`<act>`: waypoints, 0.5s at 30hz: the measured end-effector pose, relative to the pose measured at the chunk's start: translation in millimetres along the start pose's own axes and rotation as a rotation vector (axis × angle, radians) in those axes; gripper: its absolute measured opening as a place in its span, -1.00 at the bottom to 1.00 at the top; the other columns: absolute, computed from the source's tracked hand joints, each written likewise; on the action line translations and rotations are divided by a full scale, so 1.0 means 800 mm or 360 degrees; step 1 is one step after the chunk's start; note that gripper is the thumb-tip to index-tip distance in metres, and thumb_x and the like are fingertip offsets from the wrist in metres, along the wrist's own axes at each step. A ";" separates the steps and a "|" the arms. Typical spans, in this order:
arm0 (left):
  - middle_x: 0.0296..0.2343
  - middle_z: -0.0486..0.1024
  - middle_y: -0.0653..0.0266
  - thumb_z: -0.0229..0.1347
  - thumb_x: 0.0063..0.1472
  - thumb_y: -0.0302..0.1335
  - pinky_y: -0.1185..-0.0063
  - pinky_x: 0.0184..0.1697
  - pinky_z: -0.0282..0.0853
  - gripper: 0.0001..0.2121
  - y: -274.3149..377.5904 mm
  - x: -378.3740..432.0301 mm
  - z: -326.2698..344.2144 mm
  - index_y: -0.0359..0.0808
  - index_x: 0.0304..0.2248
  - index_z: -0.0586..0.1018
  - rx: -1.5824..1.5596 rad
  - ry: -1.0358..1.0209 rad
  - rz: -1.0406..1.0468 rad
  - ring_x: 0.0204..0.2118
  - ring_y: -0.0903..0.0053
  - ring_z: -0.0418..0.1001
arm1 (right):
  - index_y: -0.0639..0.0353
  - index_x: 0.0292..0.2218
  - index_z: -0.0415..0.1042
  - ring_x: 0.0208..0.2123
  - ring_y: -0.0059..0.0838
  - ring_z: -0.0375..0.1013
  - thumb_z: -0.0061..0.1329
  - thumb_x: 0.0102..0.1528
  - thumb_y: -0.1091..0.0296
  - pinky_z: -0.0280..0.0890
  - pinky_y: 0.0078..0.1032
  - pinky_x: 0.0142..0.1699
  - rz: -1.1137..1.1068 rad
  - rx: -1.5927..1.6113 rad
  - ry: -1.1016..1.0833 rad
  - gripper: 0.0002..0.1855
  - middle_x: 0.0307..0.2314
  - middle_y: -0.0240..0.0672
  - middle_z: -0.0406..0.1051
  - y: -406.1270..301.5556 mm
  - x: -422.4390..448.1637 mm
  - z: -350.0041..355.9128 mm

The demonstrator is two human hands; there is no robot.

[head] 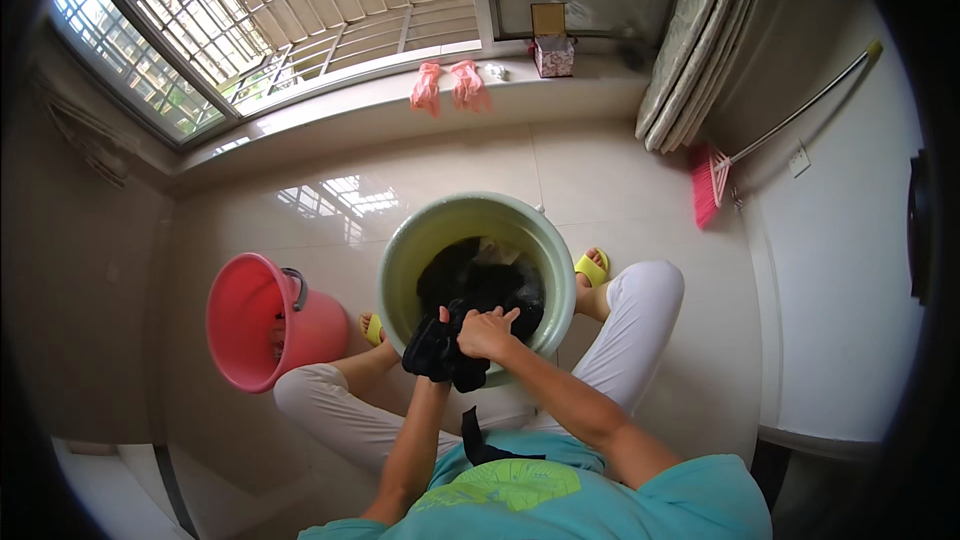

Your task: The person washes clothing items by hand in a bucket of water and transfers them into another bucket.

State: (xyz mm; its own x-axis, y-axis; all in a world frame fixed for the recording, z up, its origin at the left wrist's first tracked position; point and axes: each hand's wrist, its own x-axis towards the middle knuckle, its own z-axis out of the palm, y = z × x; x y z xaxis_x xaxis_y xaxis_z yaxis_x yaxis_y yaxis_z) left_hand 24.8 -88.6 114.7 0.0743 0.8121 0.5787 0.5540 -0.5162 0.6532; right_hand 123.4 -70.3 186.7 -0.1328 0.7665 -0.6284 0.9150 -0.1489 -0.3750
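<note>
Between my knees stands a large pale green plastic tub [392, 255] with dark wet cloth [491, 281] and a lighter piece of cloth [496, 250] in its bottom. A bunched black cloth [442, 349] lies over the near left part of the rim. My left hand [444, 319] is mostly hidden in this black cloth, with a fingertip showing above it. My right hand [489, 331] rests against the right side of the same cloth, its fingers partly spread over the tub; whether they grip the cloth is unclear.
A pink bucket [322, 322] leans at the left with something inside it. A pink broom [709, 184] stands against the right wall near a curtain [694, 52]. Pink rubber gloves [469, 86] and a patterned box [553, 56] sit on the window sill [337, 101].
</note>
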 end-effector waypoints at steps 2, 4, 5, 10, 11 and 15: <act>-0.59 0.34 0.33 -0.16 0.06 -0.37 0.70 -0.44 0.17 -0.82 -0.080 -0.068 -0.011 -0.33 -0.46 0.36 -0.0740 -0.0414 -0.0594 -0.54 0.65 0.24 | 0.37 -0.26 0.21 -0.21 -0.02 0.12 -0.25 -0.20 0.08 -0.17 -0.06 -0.09 -0.0208 -0.0136 -0.0095 -0.45 -0.33 0.03 0.23 -0.019 -0.005 0.004; -0.55 0.33 0.27 -0.14 0.00 -0.37 0.68 -0.41 0.19 -0.79 -0.033 -0.022 -0.027 -0.37 -0.45 0.33 -0.2177 -0.0801 -0.1692 -0.52 0.59 0.26 | 0.29 -0.24 0.22 -0.25 -0.16 0.17 -0.26 -0.17 0.01 -0.07 -0.17 -0.13 -0.0448 0.0164 -0.0649 -0.45 -0.39 -0.08 0.27 0.012 0.014 -0.016; -0.54 0.33 0.24 -0.13 -0.02 -0.36 0.67 -0.39 0.20 -0.77 -0.019 -0.005 -0.037 -0.40 -0.44 0.32 -0.2634 -0.0911 -0.2051 -0.51 0.55 0.27 | 0.25 -0.23 0.22 -0.27 -0.23 0.20 -0.26 -0.16 -0.03 -0.02 -0.22 -0.14 -0.0607 0.0303 -0.0930 -0.44 -0.43 -0.13 0.29 0.023 0.017 -0.023; -0.54 0.26 0.23 -0.17 -0.08 -0.36 0.68 -0.40 0.18 -0.72 0.034 0.048 -0.047 -0.46 -0.44 0.26 -0.3604 -0.0334 -0.2583 -0.52 0.54 0.22 | 0.18 -0.47 0.29 -0.47 -0.50 0.29 -0.25 -0.05 0.06 0.19 -0.49 -0.27 0.0117 0.2561 -0.0091 -0.67 -0.58 -0.36 0.29 0.073 0.030 0.040; -0.54 0.25 0.24 -0.17 -0.08 -0.36 0.68 -0.40 0.17 -0.72 0.044 0.053 -0.044 -0.45 -0.44 0.26 -0.3776 -0.0291 -0.2458 -0.52 0.55 0.21 | 0.16 -0.48 0.30 -0.53 -0.46 0.31 -0.26 -0.09 -0.09 0.19 -0.37 -0.34 0.0125 0.2709 -0.0323 -0.57 -0.57 -0.35 0.32 0.075 0.039 0.055; -0.45 0.23 0.25 -0.18 -0.07 -0.40 0.69 -0.47 0.11 -0.64 0.103 0.068 -0.048 -0.42 -0.25 0.16 -0.4111 0.0004 -0.2097 -0.57 0.58 0.13 | 0.07 -0.31 0.24 -0.39 -0.51 0.29 -0.44 -0.06 -0.18 0.18 -0.45 -0.33 -0.1085 0.3789 -0.1916 -0.48 -0.38 -0.27 0.31 0.030 0.029 0.047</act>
State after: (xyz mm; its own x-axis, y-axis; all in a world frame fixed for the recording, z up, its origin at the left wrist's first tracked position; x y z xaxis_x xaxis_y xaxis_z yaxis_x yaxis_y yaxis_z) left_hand 42.7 -97.8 218.7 0.6441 0.7557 -0.1183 -0.7076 0.5299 -0.4674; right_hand 127.8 -79.9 137.4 -0.7259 0.6704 0.1534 -0.6301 -0.7377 0.2425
